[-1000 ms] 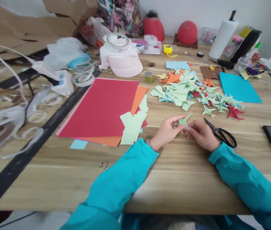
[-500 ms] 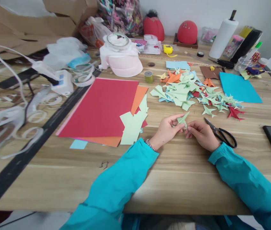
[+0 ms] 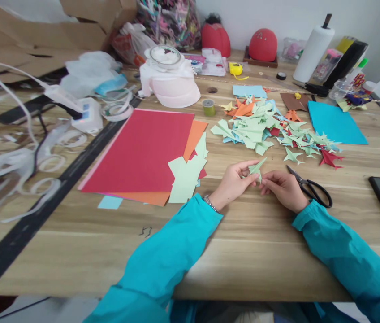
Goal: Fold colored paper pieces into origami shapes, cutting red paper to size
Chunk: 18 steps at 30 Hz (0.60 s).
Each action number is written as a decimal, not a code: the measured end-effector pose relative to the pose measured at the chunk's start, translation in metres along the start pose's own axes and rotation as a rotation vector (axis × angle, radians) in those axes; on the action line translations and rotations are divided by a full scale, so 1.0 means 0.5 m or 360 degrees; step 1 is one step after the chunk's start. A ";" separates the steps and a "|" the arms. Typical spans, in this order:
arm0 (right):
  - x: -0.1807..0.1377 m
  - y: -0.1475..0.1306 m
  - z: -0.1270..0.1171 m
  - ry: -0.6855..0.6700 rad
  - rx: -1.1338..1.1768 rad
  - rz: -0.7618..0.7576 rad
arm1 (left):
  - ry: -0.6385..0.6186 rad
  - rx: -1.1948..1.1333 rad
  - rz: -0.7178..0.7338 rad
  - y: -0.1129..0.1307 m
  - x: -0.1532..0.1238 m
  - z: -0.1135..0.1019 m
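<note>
A small folded piece of light-green paper (image 3: 256, 169) sits between the person's two hands, over the near side of the wooden table (image 3: 243, 255). The left hand (image 3: 228, 185) has its grip closed on it, thumb and fingers pinching the near-left part. From that pinch the paper's long axis slants away and to the right, its pointed end reaching past the fingertips, while a shorter corner angles down toward the right hand (image 3: 286, 190). The left hand is thus the nearer one, in firm contact; the right hand's curled thumb and fingers meet at that lower corner, and whether they are closed on it cannot be made out.

Beyond the hands lies a pile of folded paper pieces (image 3: 253, 128), mostly pale green. Black-handled scissors (image 3: 314, 190) lie just beside the right hand, and pale-green paper sheets (image 3: 183, 181) lie to the left of the left hand.
</note>
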State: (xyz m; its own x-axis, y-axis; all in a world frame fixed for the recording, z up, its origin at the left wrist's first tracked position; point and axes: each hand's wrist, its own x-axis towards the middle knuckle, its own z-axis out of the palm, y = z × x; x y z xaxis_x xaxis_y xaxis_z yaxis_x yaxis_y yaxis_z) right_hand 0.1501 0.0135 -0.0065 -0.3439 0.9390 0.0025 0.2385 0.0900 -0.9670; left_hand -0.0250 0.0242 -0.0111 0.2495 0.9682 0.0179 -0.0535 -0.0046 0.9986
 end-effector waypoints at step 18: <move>-0.002 -0.007 0.000 -0.0009 0.0043 0.0047 | -0.0013 0.0030 -0.0033 0.004 -0.002 0.004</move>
State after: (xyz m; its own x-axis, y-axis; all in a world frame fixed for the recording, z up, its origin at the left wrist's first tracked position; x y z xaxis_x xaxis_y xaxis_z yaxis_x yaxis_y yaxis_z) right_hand 0.1496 0.0120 -0.0034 -0.3423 0.9392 -0.0277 0.2239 0.0530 -0.9732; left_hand -0.0237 0.0226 -0.0091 0.2584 0.9660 -0.0023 -0.0301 0.0104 0.9995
